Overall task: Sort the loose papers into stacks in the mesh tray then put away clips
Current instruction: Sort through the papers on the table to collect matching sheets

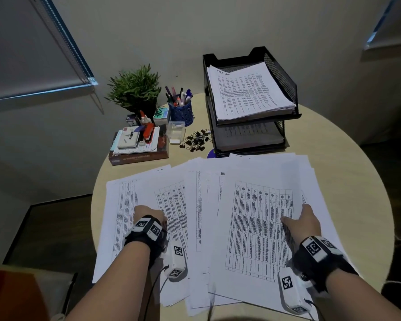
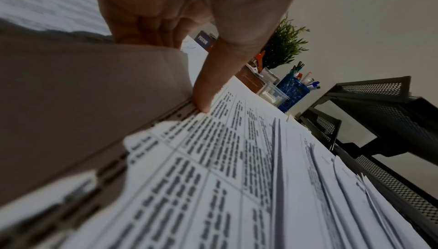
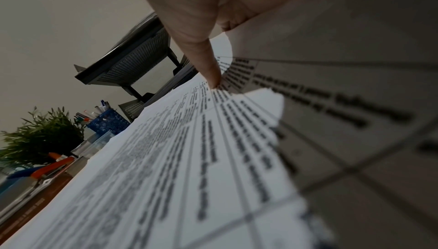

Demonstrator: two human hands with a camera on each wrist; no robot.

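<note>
Round table (image 1: 347,144), one: light wood, under both hands.

Loose papers (image 1: 202,205), many overlapping printed sheets, count not readable: fanned across the near table beneath and between the hands.

Mesh tray (image 1: 285,82), one, black, two tiers: beyond the right hand, each tier holding a paper stack.

Potted plant (image 1: 134,89), one: well beyond the left hand.

Book stack (image 1: 139,155), one pile, topped with a stapler and small items: ahead of the left hand.

Pen cup (image 1: 182,113), one, blue, full of pens: between plant and tray.

Clear container (image 1: 176,132), one: just in front of the pen cup.

Binder clips (image 1: 196,141), a loose black heap, count unclear: between container and tray, on the table.

Left hand (image 1: 148,214): knuckles up, thumb (image 2: 206,92) pressed on a sheet, fingers curled under a lifted sheet edge.

Right hand (image 1: 303,222): thumb (image 3: 208,65) pressing down on the top sheet, fingers beneath its raised right edge, pinching it.
</note>
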